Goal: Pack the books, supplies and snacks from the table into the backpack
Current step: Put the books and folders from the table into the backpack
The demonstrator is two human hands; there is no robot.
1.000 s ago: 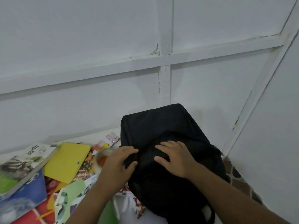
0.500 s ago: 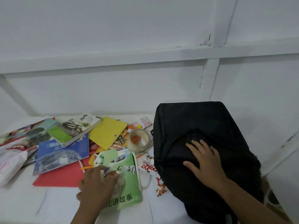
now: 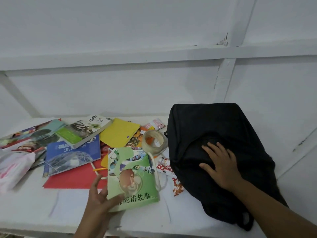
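- A black backpack (image 3: 214, 134) of soft matte fabric is slumping on the right half of the white desk (image 3: 30, 200), its rounded top leaning toward the white panelled wall (image 3: 120, 31).
- The right hand (image 3: 221, 165) is lying flat on the backpack's front panel in the right centre of the frame, fingers straight and spread, gripping nothing.
- The left hand (image 3: 101, 198), at lower centre, is holding the lower left corner of one glossy green book (image 3: 132, 177) with Chinese lettering; the thumb is lying across the cover, the fingers spreading under its edge.
- Left of the backpack, flat things are lying in a loose overlapping pile: one blue book (image 3: 72, 155), one thick paperback with a green and white cover (image 3: 84, 131) lying across it, one plain yellow notebook (image 3: 119, 132) and one red sheet (image 3: 75, 179) underneath.
- One round roll of clear tape (image 3: 154, 140) is sitting just beside the backpack's left edge.
- Two small crinkly red-and-white snack packets are showing: one (image 3: 155, 124) at the back, one (image 3: 163, 166) touching the backpack's lower left side.
- A white plastic bag (image 3: 13, 167) is crumpling at the left edge of the frame.
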